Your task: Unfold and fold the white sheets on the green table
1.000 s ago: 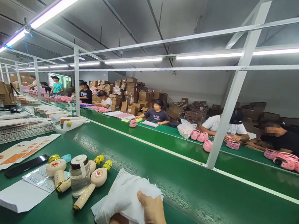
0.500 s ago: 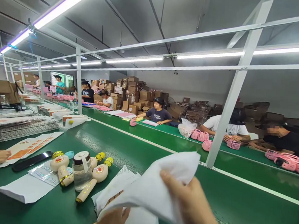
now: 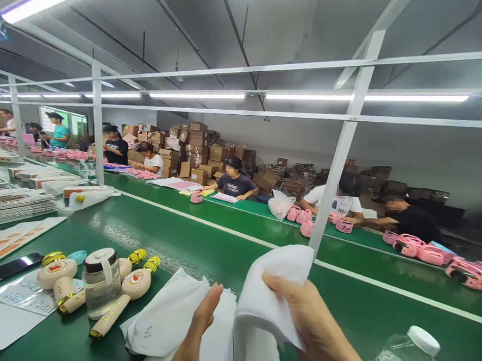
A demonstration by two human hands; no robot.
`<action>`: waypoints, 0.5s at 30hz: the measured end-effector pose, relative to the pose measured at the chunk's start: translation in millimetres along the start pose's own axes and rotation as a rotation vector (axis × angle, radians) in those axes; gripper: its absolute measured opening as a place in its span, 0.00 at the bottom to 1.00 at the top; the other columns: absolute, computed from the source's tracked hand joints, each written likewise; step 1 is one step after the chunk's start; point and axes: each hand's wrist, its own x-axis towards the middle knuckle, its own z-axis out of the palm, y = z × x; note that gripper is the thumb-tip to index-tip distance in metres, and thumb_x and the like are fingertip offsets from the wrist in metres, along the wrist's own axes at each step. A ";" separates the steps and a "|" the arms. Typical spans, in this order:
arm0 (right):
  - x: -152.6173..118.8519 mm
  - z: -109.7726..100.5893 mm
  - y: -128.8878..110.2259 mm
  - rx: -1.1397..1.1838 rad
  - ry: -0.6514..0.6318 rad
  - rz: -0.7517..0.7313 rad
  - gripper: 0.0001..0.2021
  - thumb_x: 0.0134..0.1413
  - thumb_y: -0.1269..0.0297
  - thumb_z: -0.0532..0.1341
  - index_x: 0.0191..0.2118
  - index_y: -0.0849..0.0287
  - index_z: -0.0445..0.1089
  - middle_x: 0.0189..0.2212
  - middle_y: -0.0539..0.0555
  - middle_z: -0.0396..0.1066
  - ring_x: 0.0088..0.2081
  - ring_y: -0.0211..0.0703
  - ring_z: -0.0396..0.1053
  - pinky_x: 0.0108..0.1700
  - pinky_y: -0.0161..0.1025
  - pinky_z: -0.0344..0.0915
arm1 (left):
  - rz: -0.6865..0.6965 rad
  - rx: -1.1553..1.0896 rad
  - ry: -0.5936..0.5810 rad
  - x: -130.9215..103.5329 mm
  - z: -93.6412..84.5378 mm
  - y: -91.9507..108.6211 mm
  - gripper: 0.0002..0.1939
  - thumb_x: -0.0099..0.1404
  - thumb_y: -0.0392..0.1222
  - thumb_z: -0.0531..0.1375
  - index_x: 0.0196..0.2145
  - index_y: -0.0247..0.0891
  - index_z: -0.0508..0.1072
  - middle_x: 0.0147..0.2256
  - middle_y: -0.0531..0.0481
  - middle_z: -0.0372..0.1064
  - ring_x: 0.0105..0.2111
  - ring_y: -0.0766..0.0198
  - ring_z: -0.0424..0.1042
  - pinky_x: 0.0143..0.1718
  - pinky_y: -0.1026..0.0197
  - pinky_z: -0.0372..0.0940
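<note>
1. Two hands were over the green table (image 3: 339, 317).
2. Right hand (image 3: 309, 321) pinched one white bag (image 3: 267, 291), lifted above the bag pile (image 3: 167, 323).
3. Left hand (image 3: 199, 330) was spread, holding nothing, beside it.

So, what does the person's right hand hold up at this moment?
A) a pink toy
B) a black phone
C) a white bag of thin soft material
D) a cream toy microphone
C: the right hand pinches a white bag and lifts it above the green table, while the cream toy microphones lie untouched on the left.
</note>
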 end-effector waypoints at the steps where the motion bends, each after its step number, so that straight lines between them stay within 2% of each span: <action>1: -1.1 4.2 2.5 0.000 -0.022 -0.004 0.20 0.35 0.56 0.70 0.34 0.65 0.74 0.24 0.53 0.73 0.25 0.42 0.68 0.25 0.35 0.64 | -0.004 0.000 0.014 5.9 7.3 9.1 0.44 0.63 0.46 0.63 0.71 0.48 0.49 0.69 0.49 0.59 0.65 0.48 0.64 0.61 0.50 0.69; 2: -2.3 8.6 4.6 -0.007 -0.047 -0.010 0.19 0.35 0.56 0.70 0.34 0.65 0.74 0.25 0.53 0.73 0.25 0.42 0.69 0.26 0.35 0.65 | -0.011 -0.015 0.030 12.3 12.7 14.5 0.41 0.64 0.46 0.63 0.71 0.46 0.51 0.67 0.48 0.63 0.63 0.50 0.68 0.59 0.53 0.70; 4: -4.7 17.9 6.7 -0.014 -0.073 -0.014 0.19 0.37 0.57 0.69 0.36 0.64 0.74 0.26 0.54 0.74 0.26 0.42 0.70 0.28 0.35 0.65 | -0.057 -0.068 0.041 24.6 15.5 16.1 0.32 0.66 0.48 0.61 0.66 0.45 0.61 0.60 0.51 0.72 0.57 0.54 0.74 0.55 0.60 0.70; 6: -7.2 26.3 2.4 0.013 -0.062 0.001 0.19 0.39 0.59 0.69 0.39 0.63 0.72 0.27 0.53 0.75 0.25 0.41 0.70 0.27 0.34 0.65 | -0.118 -0.125 0.013 34.3 6.6 10.5 0.25 0.68 0.55 0.60 0.60 0.46 0.70 0.56 0.53 0.76 0.55 0.55 0.74 0.52 0.63 0.68; 7: -8.7 29.1 -2.6 0.047 -0.066 0.006 0.20 0.40 0.59 0.70 0.41 0.61 0.71 0.27 0.51 0.75 0.25 0.39 0.70 0.27 0.33 0.65 | -0.154 -0.139 -0.010 38.0 -1.2 7.3 0.26 0.67 0.60 0.60 0.57 0.46 0.73 0.56 0.54 0.76 0.55 0.53 0.74 0.51 0.62 0.68; 8: -10.4 30.1 -9.2 0.085 -0.121 0.005 0.21 0.41 0.58 0.71 0.42 0.60 0.71 0.29 0.51 0.76 0.26 0.39 0.71 0.28 0.33 0.66 | -0.172 -0.145 -0.033 41.0 -10.2 4.6 0.28 0.66 0.65 0.61 0.55 0.45 0.76 0.56 0.52 0.76 0.55 0.50 0.73 0.51 0.61 0.68; 10: -14.1 24.3 -22.8 0.097 -0.364 -0.006 0.22 0.45 0.53 0.73 0.43 0.60 0.72 0.36 0.53 0.78 0.32 0.40 0.75 0.34 0.33 0.70 | -0.193 -0.208 -0.074 44.7 -27.8 2.6 0.32 0.65 0.71 0.61 0.52 0.42 0.78 0.53 0.49 0.78 0.51 0.47 0.74 0.51 0.59 0.69; 11: -15.4 17.2 -27.0 0.048 -0.485 -0.028 0.24 0.48 0.48 0.73 0.45 0.60 0.73 0.40 0.56 0.79 0.36 0.42 0.77 0.37 0.34 0.72 | -0.236 -0.297 -0.079 45.2 -34.8 3.1 0.33 0.64 0.71 0.63 0.51 0.41 0.78 0.51 0.48 0.79 0.49 0.47 0.75 0.49 0.58 0.70; 12: -15.7 7.7 -27.6 -0.037 -0.548 -0.063 0.26 0.50 0.44 0.72 0.46 0.60 0.74 0.44 0.58 0.79 0.40 0.45 0.78 0.40 0.36 0.73 | -0.302 -0.416 -0.067 44.6 -40.1 4.3 0.33 0.62 0.69 0.66 0.52 0.39 0.77 0.49 0.48 0.80 0.48 0.47 0.76 0.48 0.57 0.72; 13: -14.4 -3.4 -23.6 -0.141 -0.534 -0.117 0.29 0.50 0.40 0.71 0.48 0.59 0.75 0.48 0.60 0.78 0.45 0.48 0.78 0.45 0.39 0.73 | -0.391 -0.551 -0.046 43.2 -43.3 5.5 0.35 0.59 0.66 0.70 0.54 0.37 0.75 0.48 0.46 0.81 0.48 0.46 0.77 0.47 0.56 0.73; 14: -11.2 -14.9 -14.6 -0.236 -0.433 -0.187 0.32 0.49 0.37 0.71 0.51 0.58 0.75 0.51 0.61 0.77 0.49 0.52 0.78 0.48 0.41 0.73 | -0.500 -0.681 -0.029 41.2 -44.5 6.2 0.39 0.56 0.62 0.74 0.56 0.36 0.72 0.47 0.45 0.81 0.48 0.44 0.78 0.46 0.55 0.75; 15: -6.0 -25.6 -0.8 -0.290 -0.277 -0.261 0.36 0.45 0.36 0.73 0.54 0.55 0.74 0.55 0.61 0.75 0.55 0.53 0.75 0.56 0.43 0.71 | -0.600 -0.793 -0.017 38.9 -43.9 6.1 0.42 0.53 0.60 0.77 0.57 0.34 0.71 0.47 0.43 0.81 0.48 0.42 0.78 0.46 0.53 0.76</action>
